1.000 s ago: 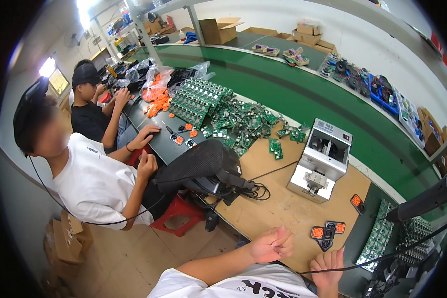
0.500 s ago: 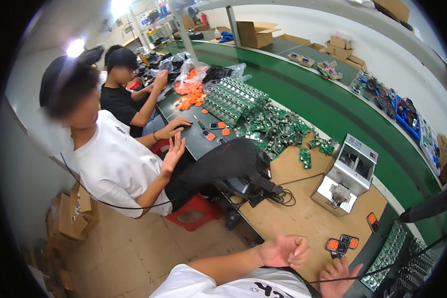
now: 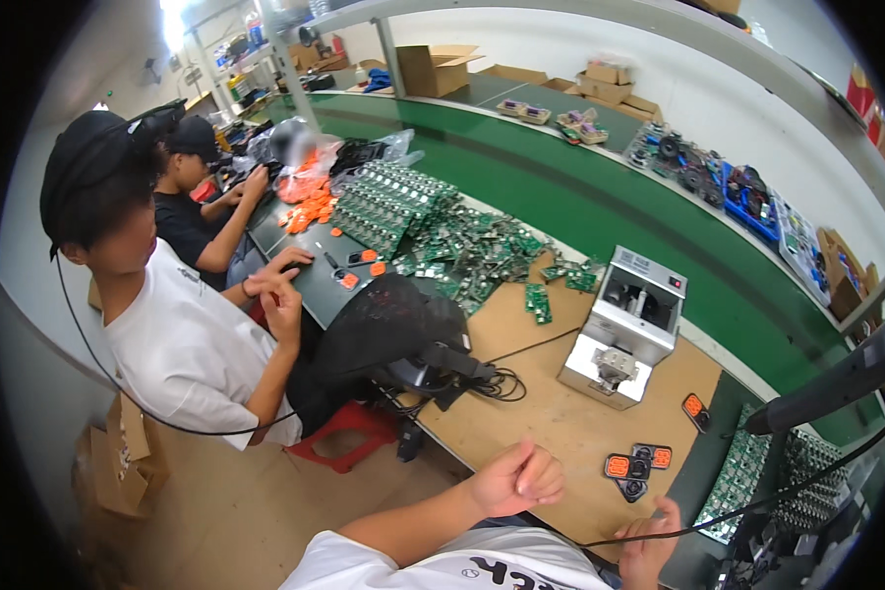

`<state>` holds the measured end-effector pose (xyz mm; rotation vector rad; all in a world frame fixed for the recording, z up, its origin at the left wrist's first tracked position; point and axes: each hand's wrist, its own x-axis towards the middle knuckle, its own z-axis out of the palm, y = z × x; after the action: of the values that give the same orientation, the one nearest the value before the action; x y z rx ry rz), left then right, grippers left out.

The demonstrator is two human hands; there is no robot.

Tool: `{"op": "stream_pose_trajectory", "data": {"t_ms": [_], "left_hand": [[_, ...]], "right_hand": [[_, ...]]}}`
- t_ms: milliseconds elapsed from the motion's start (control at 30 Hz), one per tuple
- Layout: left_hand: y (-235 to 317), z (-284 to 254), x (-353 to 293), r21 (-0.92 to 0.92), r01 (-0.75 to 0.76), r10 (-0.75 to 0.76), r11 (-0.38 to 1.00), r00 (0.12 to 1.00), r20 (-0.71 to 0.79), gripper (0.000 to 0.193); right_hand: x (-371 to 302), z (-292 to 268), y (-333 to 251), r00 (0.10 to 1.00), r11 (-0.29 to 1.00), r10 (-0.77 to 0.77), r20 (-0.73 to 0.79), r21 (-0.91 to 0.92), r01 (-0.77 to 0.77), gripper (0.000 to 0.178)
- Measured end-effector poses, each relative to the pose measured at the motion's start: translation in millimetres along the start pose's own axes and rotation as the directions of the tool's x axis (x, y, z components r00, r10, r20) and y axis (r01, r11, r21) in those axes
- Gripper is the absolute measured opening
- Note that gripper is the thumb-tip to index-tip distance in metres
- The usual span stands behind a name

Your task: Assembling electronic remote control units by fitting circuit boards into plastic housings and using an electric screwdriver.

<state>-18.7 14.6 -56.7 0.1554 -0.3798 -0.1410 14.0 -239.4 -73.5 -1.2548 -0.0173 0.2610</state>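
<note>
Head view: widest is a long, flat green belt [image 3: 521,182] curving across the middle, its right end lost behind a dark padded arm [image 3: 831,388] and the black rim. Next comes the tabletop [image 3: 506,428], dark green, with a tan sheet over its near part. At the left sits a co-worker in a white shirt [image 3: 192,344], one hand raised and the other on the tabletop, partly covering a second co-worker in black [image 3: 182,231]. Panels and loose pieces of green printed circuit board [image 3: 482,246] lie heaped at the far side, too tangled to separate. A black mesh-covered object [image 3: 388,329] hides the tabletop's left edge; its kind is hard to make out. A silver metal box-shaped machine [image 3: 634,329] stands upright on the tan sheet, the inside of its cavity dark

Both hands are low in the view, apart from each other. The left hand [image 3: 521,479] is loosely closed, thumb up, its palm hidden; the right hand [image 3: 649,543] is partly open with a finger raised, crossed by a thin black cable [image 3: 757,507], its wrist near the lower edge. Just beyond the right hand, on the tan sheet, lie overlapping black plastic cases with orange button pads [image 3: 639,462], the lower ones partly covered; one similar black-and-orange case [image 3: 696,413] lies apart, nearer the machine
</note>
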Motion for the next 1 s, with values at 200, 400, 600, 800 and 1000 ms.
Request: {"op": "stream_pose_trajectory", "data": {"t_ms": [200,400,600,800,1000], "left_hand": [[20.4,4.1,-0.7,0.645,0.294,-0.061,0.705,0.932,-0.358,0.031],[89.1,-2.8,111.9,0.675,0.375,0.507,-0.635,0.862,-0.002,0.014],[116.3,-65.6,153.0,0.09,0.614,0.592,-0.784,0.783,-0.188,0.037],[116.0,-49.4,120.5,0.332,0.488,0.544,-0.807,0.834,0.095,0.027],[88.4,2.9,62.6,0.997,0.047,0.643,0.059,0.762,-0.075,0.014]], "right_hand": [[-5.3,-13.4,7.3,0.991,0.972,-0.041,-0.127,-0.235,0.01,0.011],[6.0,-6.2,-12.0,0.992,0.898,-0.093,-0.086,-0.438,0.046,0.015],[56.6,7.6,-47.6,0.811,0.226,-0.407,0.42,-0.814,0.535,0.037],[77.8,31.4,-51.2,0.86,0.137,-0.146,0.488,-0.851,0.506,0.041],[98.8,11.2,-46.3,0.925,0.637,-0.115,0.362,-0.688,0.349,0.036]]}}
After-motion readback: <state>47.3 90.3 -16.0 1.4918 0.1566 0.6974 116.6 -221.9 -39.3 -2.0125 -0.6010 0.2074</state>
